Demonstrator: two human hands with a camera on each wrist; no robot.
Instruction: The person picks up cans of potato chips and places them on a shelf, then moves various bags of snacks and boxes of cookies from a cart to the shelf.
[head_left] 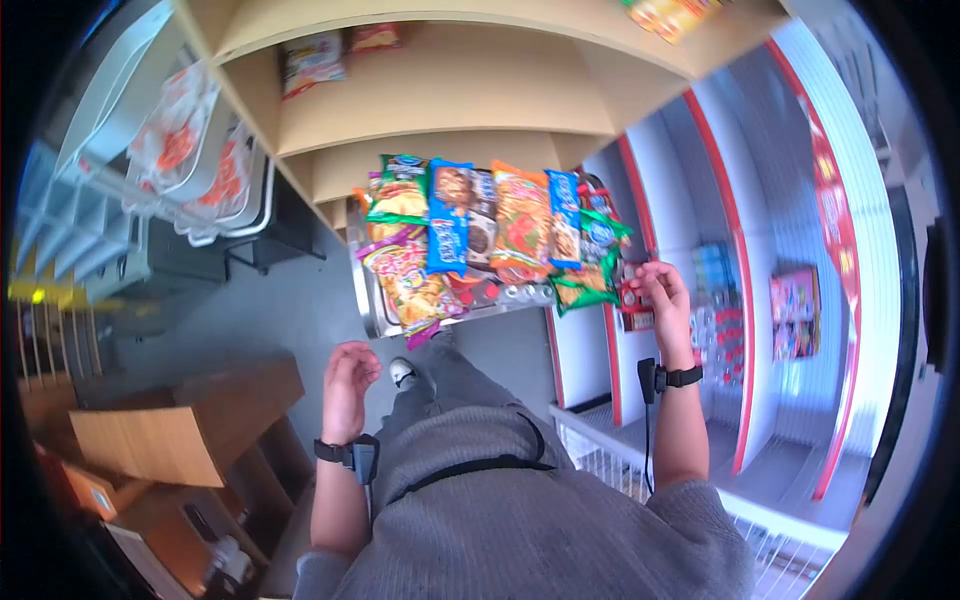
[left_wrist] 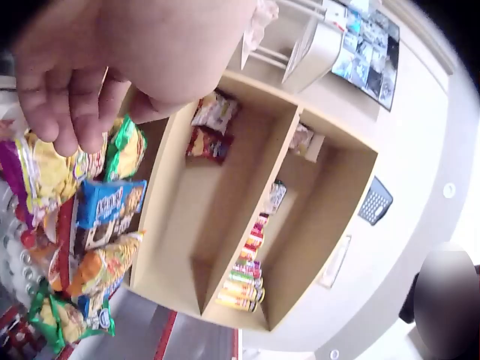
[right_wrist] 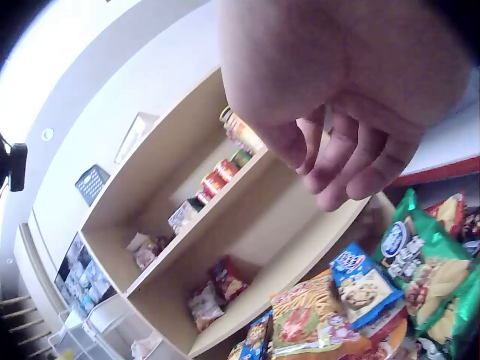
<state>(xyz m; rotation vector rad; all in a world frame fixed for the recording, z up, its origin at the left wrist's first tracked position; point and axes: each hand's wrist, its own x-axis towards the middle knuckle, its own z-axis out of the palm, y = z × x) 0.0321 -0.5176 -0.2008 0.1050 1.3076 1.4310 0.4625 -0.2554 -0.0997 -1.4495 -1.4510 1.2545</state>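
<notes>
The person's left hand (head_left: 347, 388) and right hand (head_left: 667, 300) are both held out in front, loosely curled, with nothing visible in either. The left is near the close edge of a metal tray (head_left: 372, 314); the right is just beyond the tray's right side. In each wrist camera the fingers hang relaxed, apart from the thumb.

The snack bags lie heaped on the tray, overlapping, in front of a wooden shelf (head_left: 450, 90). Nearest the left hand is a yellow and purple bag (head_left: 412, 278), its lower corner poking past the tray's near edge. To its right, a blue bag (head_left: 449, 235), then an orange bag (head_left: 522, 220) and a narrower blue bag (head_left: 563, 215). A green bag (head_left: 588, 286) sits closest to the right hand.

Lifting these well would probably call for taking the uppermost bag first, so that its neighbours are not dragged along. The overhanging bag looks the likeliest to slip, so a flat left palm under its lower end would steady it. A light pinch on the sealed edge should spare crisp contents. The cable (head_left: 648, 440) hanging from the right wristband (head_left: 670, 377) is best kept clear of the bags.
</notes>
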